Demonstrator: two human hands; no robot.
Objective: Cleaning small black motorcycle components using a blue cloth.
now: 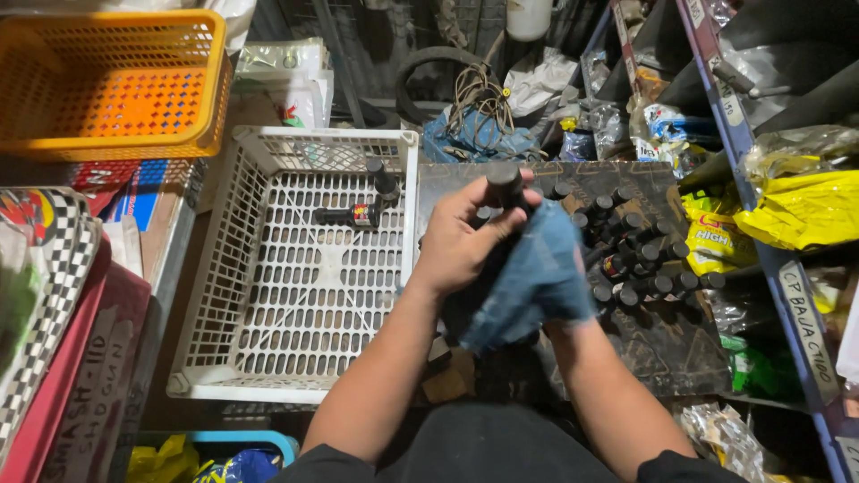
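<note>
My left hand (461, 241) grips a small dark bottle (504, 183) by its upper part, the black cap sticking up between thumb and fingers. My right hand is wrapped in a blue cloth (537, 277) pressed against the bottle's lower part; the hand itself is mostly hidden under the cloth. Just to the right, several similar black-capped bottles (631, 255) stand packed together on a dark box. Two bottles (362, 210) lie in the white plastic crate (268, 358) to the left.
An orange basket (116, 134) sits at the upper left above stacked boxes. Shelves (796, 313) with yellow and green packets line the right side. Tangled wire, a tyre and bags crowd the back.
</note>
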